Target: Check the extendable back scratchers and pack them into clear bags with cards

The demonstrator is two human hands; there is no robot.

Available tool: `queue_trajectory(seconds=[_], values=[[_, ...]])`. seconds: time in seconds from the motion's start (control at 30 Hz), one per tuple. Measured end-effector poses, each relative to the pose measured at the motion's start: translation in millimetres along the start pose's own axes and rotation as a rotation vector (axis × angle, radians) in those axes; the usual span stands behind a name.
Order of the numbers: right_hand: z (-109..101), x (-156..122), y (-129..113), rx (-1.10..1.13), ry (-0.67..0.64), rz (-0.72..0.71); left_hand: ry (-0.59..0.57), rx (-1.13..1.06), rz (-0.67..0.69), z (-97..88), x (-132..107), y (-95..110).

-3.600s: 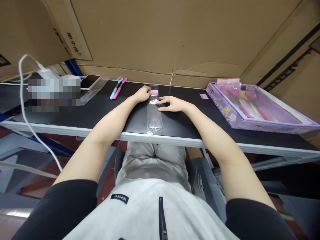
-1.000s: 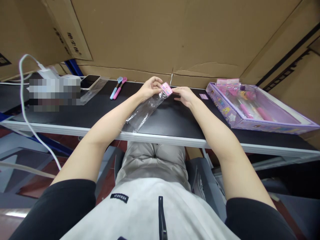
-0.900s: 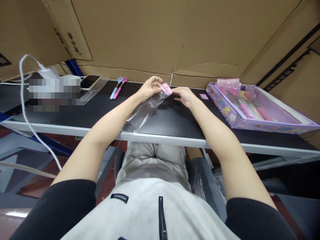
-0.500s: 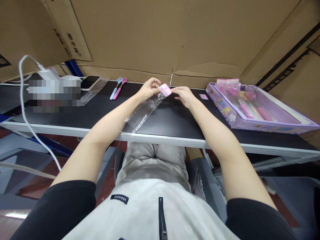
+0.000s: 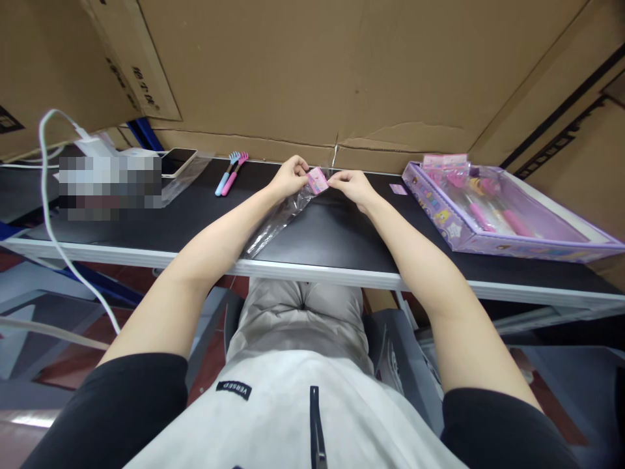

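Observation:
Between my hands is a small pink printed card (image 5: 318, 180) at the top end of a clear plastic bag (image 5: 278, 225). My left hand (image 5: 291, 176) pinches the left edge of the card and bag, with the thumb and a finger together. My right hand (image 5: 354, 187) pinches at the card's right edge. From the card the bag trails down and left, partly hidden behind my left forearm, toward the table's front edge. Left of my hands lie a blue claw-headed stick (image 5: 225, 176) and a pink claw-headed stick (image 5: 236, 174), side by side.
A purple printed box (image 5: 469, 234) holding bagged pink-handled items stands at the right. Beside it lies a small pink card (image 5: 398, 189). At the left are a phone (image 5: 178, 161), another clear bag (image 5: 183, 182) and a white cable (image 5: 46, 189). Cardboard walls (image 5: 293, 71) enclose the back.
The pink card has tilted and moved slightly down and left. My right hand has moved left and now pinches its edge. The bag hangs narrower, closer to my left forearm.

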State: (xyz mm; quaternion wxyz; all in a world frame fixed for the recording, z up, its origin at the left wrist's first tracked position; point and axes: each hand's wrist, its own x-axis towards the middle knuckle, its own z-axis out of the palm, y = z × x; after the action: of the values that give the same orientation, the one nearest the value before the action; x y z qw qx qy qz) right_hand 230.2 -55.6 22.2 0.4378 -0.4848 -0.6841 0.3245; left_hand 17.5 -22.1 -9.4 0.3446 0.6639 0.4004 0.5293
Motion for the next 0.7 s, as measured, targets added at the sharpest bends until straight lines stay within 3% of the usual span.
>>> queue_trajectory(seconds=[0.13,0.4,0.7], values=[[2.1,0.5,1.4,-0.116,-0.017,-0.097,0.026,0.032,-0.014,-1.2,-1.0,0.8],[0.5,9.5,7.1,-0.340,-0.008,-0.228,0.099,0.071,-0.142,7.2,-14.5,33.5],[-0.4,15.8,9.0,-0.375,0.012,-0.276,0.004,0.054,-0.152,10.1,-22.5,52.1]])
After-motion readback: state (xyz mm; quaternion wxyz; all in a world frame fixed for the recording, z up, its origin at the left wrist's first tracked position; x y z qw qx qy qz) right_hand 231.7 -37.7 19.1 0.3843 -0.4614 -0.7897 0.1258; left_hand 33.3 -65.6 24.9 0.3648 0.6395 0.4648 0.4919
